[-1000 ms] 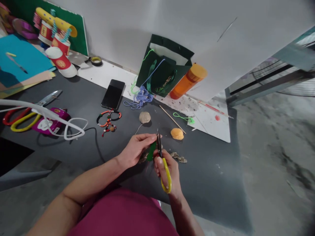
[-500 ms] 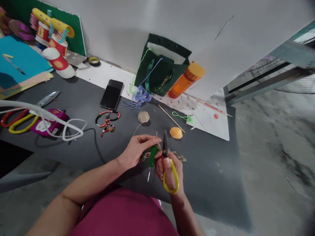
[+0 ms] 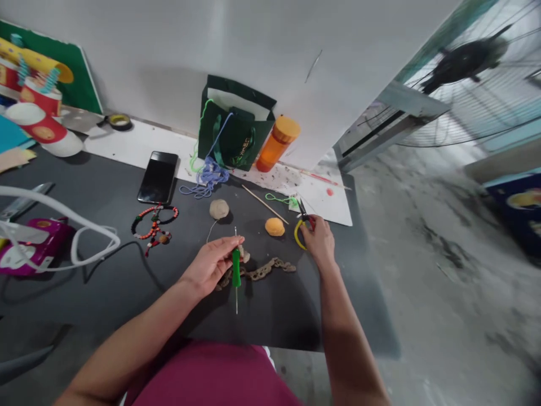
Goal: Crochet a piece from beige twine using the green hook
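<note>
My left hand (image 3: 213,262) pinches a crochet hook (image 3: 236,269) with a green handle, its metal shaft showing at both ends. Brownish crocheted lace (image 3: 264,272) trails from those fingers to the right across the dark table. From a small ball of beige yarn (image 3: 218,209), a thin strand runs down to my left hand. Over at the right, my right hand (image 3: 320,239) grips a pair of scissors (image 3: 301,230) with yellow and red handles, low over the table. Their dark blades point away from me, close to a bit of bright green yarn (image 3: 279,198).
An orange ball (image 3: 274,227) and a thin stick (image 3: 265,204) lie mid-table. Behind them stand a dark green paper bag (image 3: 236,124) and an orange bottle (image 3: 276,145). A phone (image 3: 158,176), a beaded bracelet (image 3: 153,231) and a white cable (image 3: 99,251) are to the left.
My right hand has carried the scissors away from my left hand, out to the right and down toward the table. More of the lace is uncovered. The view has swung right.
</note>
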`<state>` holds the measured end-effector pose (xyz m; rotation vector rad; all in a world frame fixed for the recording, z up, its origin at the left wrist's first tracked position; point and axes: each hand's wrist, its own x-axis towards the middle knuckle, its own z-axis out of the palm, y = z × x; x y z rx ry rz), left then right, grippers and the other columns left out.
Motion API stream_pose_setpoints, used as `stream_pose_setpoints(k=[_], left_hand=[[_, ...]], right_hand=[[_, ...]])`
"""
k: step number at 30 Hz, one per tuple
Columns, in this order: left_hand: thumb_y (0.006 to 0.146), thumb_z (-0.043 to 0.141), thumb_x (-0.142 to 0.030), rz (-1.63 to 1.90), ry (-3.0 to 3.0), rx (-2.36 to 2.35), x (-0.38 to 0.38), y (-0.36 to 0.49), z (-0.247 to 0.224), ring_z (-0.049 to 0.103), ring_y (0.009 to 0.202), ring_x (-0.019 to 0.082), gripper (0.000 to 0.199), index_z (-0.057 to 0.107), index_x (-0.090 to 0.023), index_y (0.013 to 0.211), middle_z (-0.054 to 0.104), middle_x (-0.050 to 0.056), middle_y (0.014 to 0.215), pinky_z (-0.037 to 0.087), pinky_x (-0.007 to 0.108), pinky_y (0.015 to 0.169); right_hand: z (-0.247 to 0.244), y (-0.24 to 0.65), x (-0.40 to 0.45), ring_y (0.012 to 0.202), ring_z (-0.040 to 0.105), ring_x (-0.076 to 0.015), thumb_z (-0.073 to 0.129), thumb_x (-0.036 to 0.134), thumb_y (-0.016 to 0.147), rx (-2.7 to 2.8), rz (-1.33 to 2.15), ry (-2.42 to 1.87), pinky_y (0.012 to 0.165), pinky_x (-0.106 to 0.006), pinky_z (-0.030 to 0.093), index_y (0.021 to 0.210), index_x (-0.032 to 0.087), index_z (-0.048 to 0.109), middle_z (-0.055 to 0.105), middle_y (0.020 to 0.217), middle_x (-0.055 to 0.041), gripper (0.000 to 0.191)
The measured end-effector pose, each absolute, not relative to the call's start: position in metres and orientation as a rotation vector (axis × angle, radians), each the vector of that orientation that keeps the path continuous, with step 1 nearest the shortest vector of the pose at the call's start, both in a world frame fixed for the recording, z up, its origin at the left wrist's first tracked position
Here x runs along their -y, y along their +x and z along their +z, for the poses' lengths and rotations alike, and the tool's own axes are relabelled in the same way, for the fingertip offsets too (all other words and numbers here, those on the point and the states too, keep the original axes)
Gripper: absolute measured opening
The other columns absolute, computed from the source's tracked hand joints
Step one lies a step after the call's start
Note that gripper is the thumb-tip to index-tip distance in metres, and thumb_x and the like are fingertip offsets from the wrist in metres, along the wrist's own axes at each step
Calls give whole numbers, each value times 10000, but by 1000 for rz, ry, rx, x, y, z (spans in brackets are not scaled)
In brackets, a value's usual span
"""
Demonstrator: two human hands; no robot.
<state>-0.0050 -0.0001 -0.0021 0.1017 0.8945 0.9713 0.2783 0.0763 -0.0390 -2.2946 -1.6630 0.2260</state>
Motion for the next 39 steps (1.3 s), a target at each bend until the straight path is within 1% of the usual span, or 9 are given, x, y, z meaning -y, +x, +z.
stream_pose_setpoints(k=[10, 13, 15, 18, 23, 27, 32, 35, 39], left_hand=[[933, 632, -56, 942, -47, -953, -6, -2, 1, 658, 584, 83, 220, 759, -111, 762, 713, 14, 664, 590, 221, 679], [912, 665, -66, 947, -80, -959, -7, -2, 0, 670, 605, 99, 199, 755, -114, 740, 724, 27, 697, 597, 247, 708], [896, 691, -77, 967, -96, -963, -6, -2, -2, 671, 615, 97, 173, 760, -121, 744, 733, 23, 721, 595, 249, 733], [847, 770, -128, 1026, -58, -948, -4, -1, -5, 672, 633, 89, 79, 776, -130, 769, 729, 8, 708, 570, 220, 721], [645, 943, -256, 1118, 50, -900, 1, 0, -11, 631, 611, 75, 237, 791, -143, 787, 717, -13, 692, 489, 191, 596], [601, 960, -318, 1154, 116, -879, 2, -1, -13, 590, 580, 72, 302, 818, -153, 811, 727, -4, 687, 432, 203, 540], [694, 907, -317, 1181, 214, -864, 2, -3, -12, 687, 789, 131, 229, 841, -166, 852, 796, 47, 817, 515, 258, 822], [712, 892, -351, 1154, 237, -848, 2, -3, -11, 691, 820, 141, 266, 846, -163, 894, 809, 61, 878, 514, 264, 848], [748, 868, -324, 1105, 175, -862, 0, -4, -10, 680, 795, 129, 200, 844, -170, 873, 798, 48, 853, 517, 260, 844]], right_hand=[[-28, 287, -97, 1020, 667, -326, 489, 291, 973, 1777, 157, -2513, 822, -393, 481, 1316, 139, 666, 688, 1183, -225, 414], [-13, 282, -87, 1040, 649, -358, 543, 318, 943, 1846, 142, -2480, 805, -415, 478, 1211, 132, 724, 700, 1143, -236, 373], [0, 267, -68, 909, 661, -293, 549, 389, 943, 1825, 31, -2244, 763, -373, 481, 1042, 157, 755, 737, 980, -166, 325], [13, 219, -25, 580, 595, -169, 506, 551, 960, 1780, 400, -1857, 586, -279, 448, 791, 198, 702, 679, 643, -41, 438], [-1, 139, 21, 493, 594, -132, 727, 533, 806, 1770, 1187, -1566, 497, -239, 443, 726, 216, 635, 685, 592, -4, 339], [-14, 128, 16, 425, 544, -116, 609, 623, 867, 1430, 1589, -1452, 468, -239, 447, 731, 213, 604, 619, 504, 22, 432], [-8, 140, 6, 358, 330, -64, 617, 696, 844, 1237, 1730, -1340, 402, -218, 270, 716, 209, 569, 465, 409, 88, 505], [-8, 143, 4, 356, 231, -50, 621, 688, 848, 1180, 1759, -1295, 413, -233, 193, 702, 209, 559, 396, 383, 111, 505], [-9, 146, 4, 383, 241, -56, 599, 652, 880, 1207, 1593, -1330, 433, -235, 228, 697, 212, 565, 353, 405, 117, 478]])
